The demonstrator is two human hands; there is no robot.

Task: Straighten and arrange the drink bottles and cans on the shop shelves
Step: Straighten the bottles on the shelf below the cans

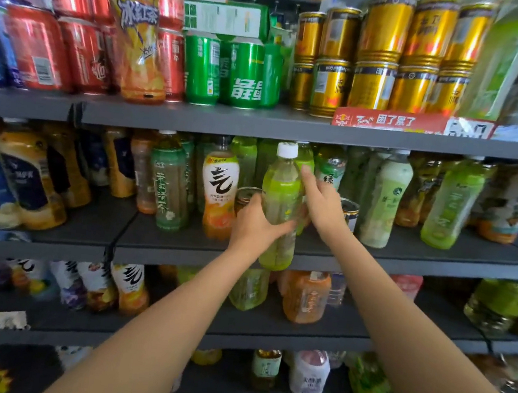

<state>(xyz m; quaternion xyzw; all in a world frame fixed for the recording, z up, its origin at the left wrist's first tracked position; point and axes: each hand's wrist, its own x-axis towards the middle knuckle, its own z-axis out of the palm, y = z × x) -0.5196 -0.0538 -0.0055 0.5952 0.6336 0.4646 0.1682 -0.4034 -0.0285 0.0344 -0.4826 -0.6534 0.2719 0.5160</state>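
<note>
A green tea bottle with a white cap (pixel 281 186) hangs upright in front of the second shelf (pixel 405 258), its base below the shelf's front edge. My left hand (pixel 256 225) grips its lower middle from the left. My right hand (pixel 323 202) reaches past its right side with fingers extended, the fingertips touching a green bottle (pixel 307 158) behind it. Two cans (pixel 246 195) (pixel 350 211) stand on the shelf just behind my hands. An orange-and-white bottle (pixel 219 192) stands to the left.
Red cans (pixel 42 48), green cans (pixel 230 70) and gold cans (pixel 389 59) fill the top shelf. A yellow iced-tea bottle (pixel 138 27) leans among the red cans. More bottles crowd the second shelf on both sides and the lower shelves (pixel 300 333).
</note>
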